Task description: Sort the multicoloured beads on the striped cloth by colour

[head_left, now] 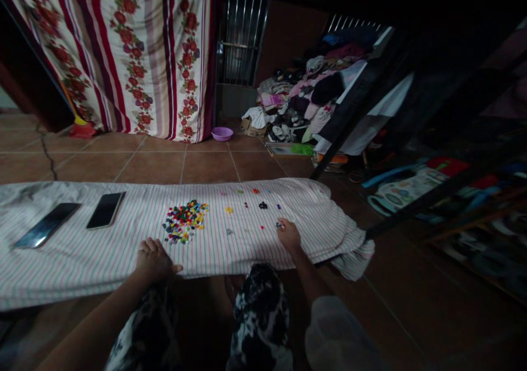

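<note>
My left hand (154,258) lies on the near edge of the striped cloth (107,261), holding nothing, with its fingers laid down and thumb out. A mixed heap of small coloured pieces (185,221), perhaps beads, sits just beyond it. To the right, my right hand (290,235) has its fingertips pinched low over the cloth, at some tiny grey pieces (278,225); what is between the fingers is too small to name. Small groups by colour lie between the heap and this hand, among them black pieces (262,205), yellow pieces (229,210) and a red piece (262,227).
Two phones (105,211) (48,225) lie on the cloth at the left. Beyond are a floral curtain (152,58), a purple basin (222,134) and a large clothes pile (304,94). A dark slanted post (343,118) stands at the right.
</note>
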Tool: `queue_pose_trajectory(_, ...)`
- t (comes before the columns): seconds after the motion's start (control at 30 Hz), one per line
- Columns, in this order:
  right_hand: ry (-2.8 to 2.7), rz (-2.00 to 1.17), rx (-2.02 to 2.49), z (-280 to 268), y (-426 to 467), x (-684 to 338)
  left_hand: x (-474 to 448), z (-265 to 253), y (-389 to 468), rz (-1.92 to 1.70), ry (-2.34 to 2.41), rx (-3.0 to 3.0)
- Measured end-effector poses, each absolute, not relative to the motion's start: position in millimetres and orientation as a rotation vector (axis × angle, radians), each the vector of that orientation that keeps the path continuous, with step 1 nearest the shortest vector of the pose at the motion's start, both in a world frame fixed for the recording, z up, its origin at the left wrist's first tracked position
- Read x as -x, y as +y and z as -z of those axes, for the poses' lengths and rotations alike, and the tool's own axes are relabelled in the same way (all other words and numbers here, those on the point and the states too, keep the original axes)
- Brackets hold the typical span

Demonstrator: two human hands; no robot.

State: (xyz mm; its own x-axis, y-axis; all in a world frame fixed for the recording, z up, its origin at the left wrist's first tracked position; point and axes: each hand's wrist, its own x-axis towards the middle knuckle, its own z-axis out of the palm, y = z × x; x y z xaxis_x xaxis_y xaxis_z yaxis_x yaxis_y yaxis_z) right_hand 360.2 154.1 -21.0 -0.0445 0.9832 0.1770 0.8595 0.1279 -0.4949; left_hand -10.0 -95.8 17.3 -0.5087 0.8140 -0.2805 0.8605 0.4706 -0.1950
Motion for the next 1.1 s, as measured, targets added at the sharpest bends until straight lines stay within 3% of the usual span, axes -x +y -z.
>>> queue_pose_trajectory(0.23, -2.015, -0.224, 1.589, 32, 164, -356, 9, -17, -95, 0.499, 2.546, -1.45)
queue_pose_trajectory(0.73, -2.08, -0.323, 1.51, 34, 163, -362, 7, -19, -97, 0.463, 2.566, -1.477)
queue_pose_trajectory(1.1, -1.943, -0.599, 1.417, 26, 164, -366, 8, -17, -97, 0.463, 2.574, -1.487)
